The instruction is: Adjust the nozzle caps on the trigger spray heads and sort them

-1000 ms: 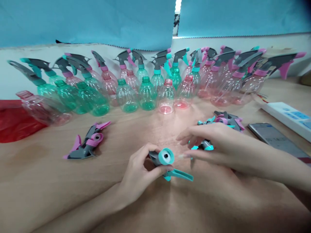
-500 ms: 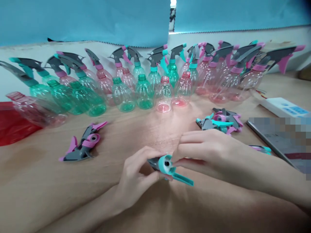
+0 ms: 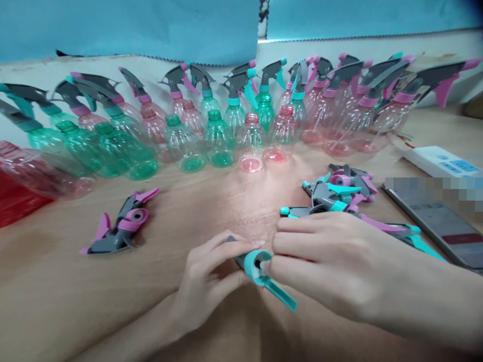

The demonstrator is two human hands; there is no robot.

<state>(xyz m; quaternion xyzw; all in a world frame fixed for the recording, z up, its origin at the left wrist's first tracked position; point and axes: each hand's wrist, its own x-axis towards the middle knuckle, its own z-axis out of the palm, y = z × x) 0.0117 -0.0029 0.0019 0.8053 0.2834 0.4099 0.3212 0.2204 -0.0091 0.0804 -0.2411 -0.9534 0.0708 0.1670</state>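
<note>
My left hand [image 3: 204,279] is closed around a grey and teal spray head [image 3: 252,264], its round collar turned toward me and its teal trigger pointing down to the right. The fingers of my right hand [image 3: 328,261] are pinched together at the collar's opening. Whatever small piece they may hold there is hidden. Beyond my right hand lies a pile of loose spray heads [image 3: 328,193] in grey, teal and pink. Farther left, a few pink and grey spray heads [image 3: 123,226] lie together on the table.
Capless clear bottles [image 3: 251,143], pink and green, stand across the middle. Several bottles with spray heads [image 3: 264,100] line the wall behind. A phone [image 3: 430,216] and a white box [image 3: 443,163] lie at the right. A red bag [image 3: 22,201] is at the left edge.
My right hand has shifted slightly down, its fingertips now at the collar's opening. The spray head's trigger has tilted further downward. The view has shifted a little, exposing more loose spray heads behind my right hand.
</note>
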